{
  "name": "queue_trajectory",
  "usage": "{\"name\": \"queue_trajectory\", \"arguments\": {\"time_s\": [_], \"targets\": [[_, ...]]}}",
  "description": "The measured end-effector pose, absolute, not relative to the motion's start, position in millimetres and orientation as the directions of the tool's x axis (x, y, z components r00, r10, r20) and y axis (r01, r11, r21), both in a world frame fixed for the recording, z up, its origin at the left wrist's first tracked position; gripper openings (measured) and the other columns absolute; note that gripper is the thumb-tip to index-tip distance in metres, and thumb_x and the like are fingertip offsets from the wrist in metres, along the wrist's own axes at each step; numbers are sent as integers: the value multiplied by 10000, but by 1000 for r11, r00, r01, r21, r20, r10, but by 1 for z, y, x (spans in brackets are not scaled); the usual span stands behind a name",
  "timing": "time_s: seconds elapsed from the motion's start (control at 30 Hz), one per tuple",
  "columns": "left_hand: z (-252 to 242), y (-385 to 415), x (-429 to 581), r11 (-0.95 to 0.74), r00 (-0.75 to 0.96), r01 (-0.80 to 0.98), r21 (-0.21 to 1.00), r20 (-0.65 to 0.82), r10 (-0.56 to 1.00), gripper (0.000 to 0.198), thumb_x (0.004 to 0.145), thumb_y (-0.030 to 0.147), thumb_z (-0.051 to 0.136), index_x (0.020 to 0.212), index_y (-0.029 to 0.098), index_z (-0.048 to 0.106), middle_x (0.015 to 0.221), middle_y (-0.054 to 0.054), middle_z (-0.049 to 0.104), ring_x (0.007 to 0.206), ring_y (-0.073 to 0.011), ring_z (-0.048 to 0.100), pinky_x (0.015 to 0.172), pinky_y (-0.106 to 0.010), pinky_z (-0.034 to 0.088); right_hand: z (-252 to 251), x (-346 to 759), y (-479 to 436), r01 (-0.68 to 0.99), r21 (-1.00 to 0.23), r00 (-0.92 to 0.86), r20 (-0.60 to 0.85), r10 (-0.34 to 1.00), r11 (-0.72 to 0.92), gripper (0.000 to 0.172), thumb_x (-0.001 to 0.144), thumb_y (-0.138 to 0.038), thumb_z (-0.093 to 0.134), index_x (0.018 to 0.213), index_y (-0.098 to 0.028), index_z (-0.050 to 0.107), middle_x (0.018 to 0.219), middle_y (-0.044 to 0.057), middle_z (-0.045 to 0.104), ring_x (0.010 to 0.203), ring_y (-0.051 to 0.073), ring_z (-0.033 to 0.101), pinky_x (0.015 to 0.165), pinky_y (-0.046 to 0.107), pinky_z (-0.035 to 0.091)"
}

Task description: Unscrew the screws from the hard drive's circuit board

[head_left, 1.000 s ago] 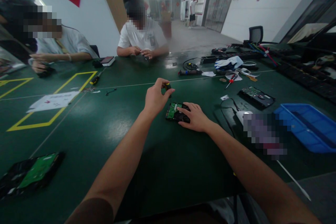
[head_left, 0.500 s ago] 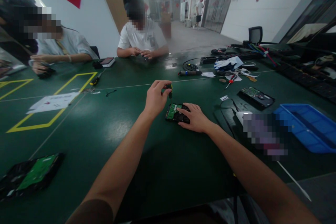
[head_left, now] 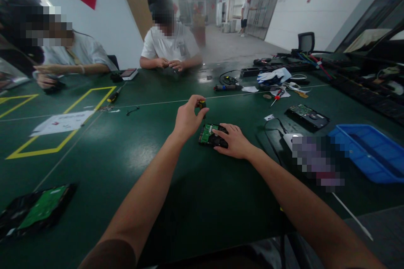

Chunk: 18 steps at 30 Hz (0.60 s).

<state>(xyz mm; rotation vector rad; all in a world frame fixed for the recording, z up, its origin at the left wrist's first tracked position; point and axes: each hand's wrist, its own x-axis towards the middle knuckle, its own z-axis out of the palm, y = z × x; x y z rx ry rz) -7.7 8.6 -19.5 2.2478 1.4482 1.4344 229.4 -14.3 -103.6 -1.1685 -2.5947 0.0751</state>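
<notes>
A hard drive (head_left: pixel 207 135) lies on the green table with its green circuit board facing up. My left hand (head_left: pixel 188 117) grips the black and yellow handle of a screwdriver (head_left: pixel 202 104), which stands nearly upright over the drive's far edge. Its tip is too small to make out against the board. My right hand (head_left: pixel 234 141) rests on the drive's right part, fingers spread over it and thumb across the board, holding it against the table. The palm and fingers hide that side of the drive.
Another hard drive (head_left: pixel 307 117) and a blue tray (head_left: pixel 369 151) are at the right. A third drive (head_left: pixel 42 208) lies near left. A red screwdriver (head_left: pixel 277 97), gloves (head_left: pixel 274 75) and cables lie farther back. Two people sit across the table.
The screwdriver handle has turned and tilted slightly in my left hand, whose fingers have shifted a little. My right hand and the hard drive stay in place.
</notes>
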Motion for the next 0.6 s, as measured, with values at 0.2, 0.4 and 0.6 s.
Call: {"name": "queue_trajectory", "arguments": {"time_s": [0.2, 0.4, 0.6], "targets": [[-16, 7, -8, -544, 91, 681, 490, 681, 727, 295, 889, 154, 731, 1159, 252, 665, 1151, -62, 661, 996, -203, 670, 816, -346, 579, -104, 229, -15, 728, -163, -623, 249, 742, 666, 730, 912, -650, 620, 1529, -275, 510, 1559, 177, 411, 1421, 408, 387, 1164, 605, 283], [-14, 6, -8, -574, 110, 670, 471, 702, 704, 324, 879, 149, 747, 1188, 230, 689, 1118, -56, 678, 959, -184, 677, 819, -332, 579, -104, 230, -14, 727, -163, -623, 254, 740, 667, 730, 907, -645, 630, 1529, -282, 510, 1557, 174, 419, 1415, 406, 397, 1165, 606, 285], [-15, 5, -5, -601, 91, 651, 464, 739, 668, 208, 894, 205, 754, 1094, 212, 701, 1065, -55, 730, 931, -183, 699, 796, -328, 582, -106, 229, -13, 727, -163, -621, 258, 740, 667, 730, 906, -656, 624, 1526, -286, 516, 1563, 172, 417, 1422, 407, 391, 1165, 611, 282]]}}
